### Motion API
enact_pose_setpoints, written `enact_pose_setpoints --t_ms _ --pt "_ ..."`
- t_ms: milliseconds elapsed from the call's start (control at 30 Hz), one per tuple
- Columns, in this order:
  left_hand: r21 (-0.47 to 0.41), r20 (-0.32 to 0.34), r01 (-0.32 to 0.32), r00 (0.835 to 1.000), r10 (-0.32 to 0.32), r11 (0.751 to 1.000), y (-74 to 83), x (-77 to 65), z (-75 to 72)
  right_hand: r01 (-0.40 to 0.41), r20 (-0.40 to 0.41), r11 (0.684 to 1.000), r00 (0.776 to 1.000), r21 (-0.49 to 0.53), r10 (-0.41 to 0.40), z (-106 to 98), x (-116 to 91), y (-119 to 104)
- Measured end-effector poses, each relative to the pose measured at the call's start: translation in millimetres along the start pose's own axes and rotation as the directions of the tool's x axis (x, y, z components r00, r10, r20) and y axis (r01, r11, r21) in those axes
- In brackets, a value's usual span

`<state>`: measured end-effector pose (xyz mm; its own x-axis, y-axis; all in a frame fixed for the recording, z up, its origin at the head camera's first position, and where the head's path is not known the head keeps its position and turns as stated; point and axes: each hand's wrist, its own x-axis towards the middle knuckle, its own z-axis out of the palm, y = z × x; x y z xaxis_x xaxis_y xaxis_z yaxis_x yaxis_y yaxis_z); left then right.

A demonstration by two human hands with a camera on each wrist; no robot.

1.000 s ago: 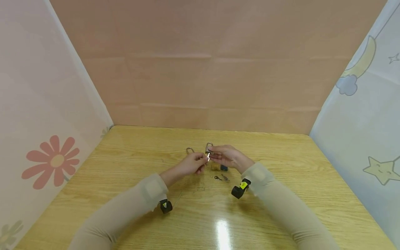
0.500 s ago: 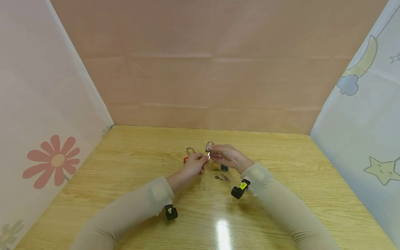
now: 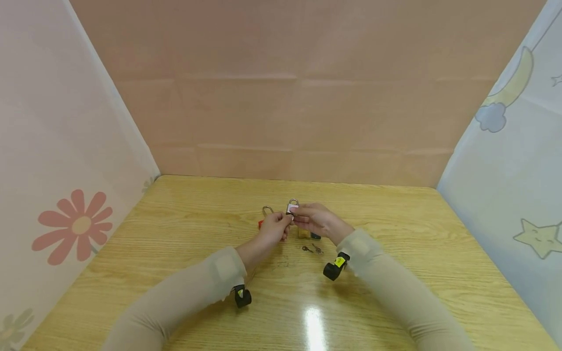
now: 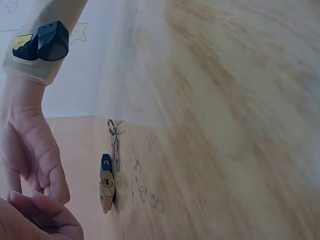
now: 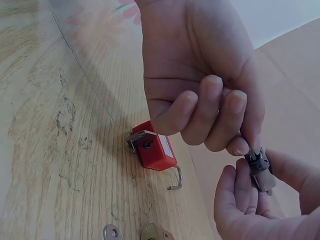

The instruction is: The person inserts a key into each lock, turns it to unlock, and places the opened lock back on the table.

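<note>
My right hand point(image 3: 319, 220) holds a small silver padlock point(image 3: 291, 209) between thumb and fingers, above the table, its shackle pointing up. Close under it, my left hand point(image 3: 269, 231) pinches a small key at the lock's lower end; the fingertips mostly cover the key. In the right wrist view the padlock's dark keyhole end point(image 5: 256, 160) meets the left fingertips, and the remaining left fingers are curled. A red padlock point(image 5: 156, 150) with keys in it lies on the table behind the left hand. Below the right hand stand a brass padlock point(image 3: 304, 233) and a blue padlock point(image 3: 315, 236).
Loose keys point(image 3: 317, 249) lie on the wooden table point(image 3: 377, 292) in front of the brass and blue padlocks. A pink backdrop point(image 3: 281, 122) rises behind the table, with patterned side sheets point(image 3: 79, 122) at left and right.
The left hand has moved slightly right and up against the padlock. The bright key between the hands now hardly shows. The padlock has turned a little, its face looking lighter.
</note>
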<state>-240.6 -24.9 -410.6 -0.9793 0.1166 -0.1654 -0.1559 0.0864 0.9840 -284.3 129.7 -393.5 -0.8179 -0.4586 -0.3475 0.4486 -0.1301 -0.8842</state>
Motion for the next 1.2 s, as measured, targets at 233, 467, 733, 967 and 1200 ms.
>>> enact_pose_setpoints --t_ms 233,467,733,967,1200 --pt "0.026 0.051 0.020 0.998 -0.021 0.999 -2.9 2.0 -1.6 0.021 0.023 1.000 1.000 -0.021 -0.021 -2 0 -1" --pt "0.289 0.143 -0.141 0.984 0.103 0.947 -2.4 1.8 -8.7 0.034 0.032 0.999 0.999 -0.017 -0.033 -2 -2 -2" --pt "0.872 0.264 -0.404 0.864 0.430 0.277 10.8 -3.0 -12.7 0.033 0.031 0.999 0.999 -0.007 -0.033 0 -2 -1" --pt "0.890 0.456 -0.290 0.606 0.651 -0.353 9.0 -4.9 -14.3 0.029 0.014 1.000 0.999 0.003 -0.029 1 -2 -2" --pt "0.650 0.270 -0.293 0.952 0.147 0.701 13.5 -3.2 -15.7 0.044 -0.001 0.999 0.999 0.031 -0.044 -3 -5 -5"
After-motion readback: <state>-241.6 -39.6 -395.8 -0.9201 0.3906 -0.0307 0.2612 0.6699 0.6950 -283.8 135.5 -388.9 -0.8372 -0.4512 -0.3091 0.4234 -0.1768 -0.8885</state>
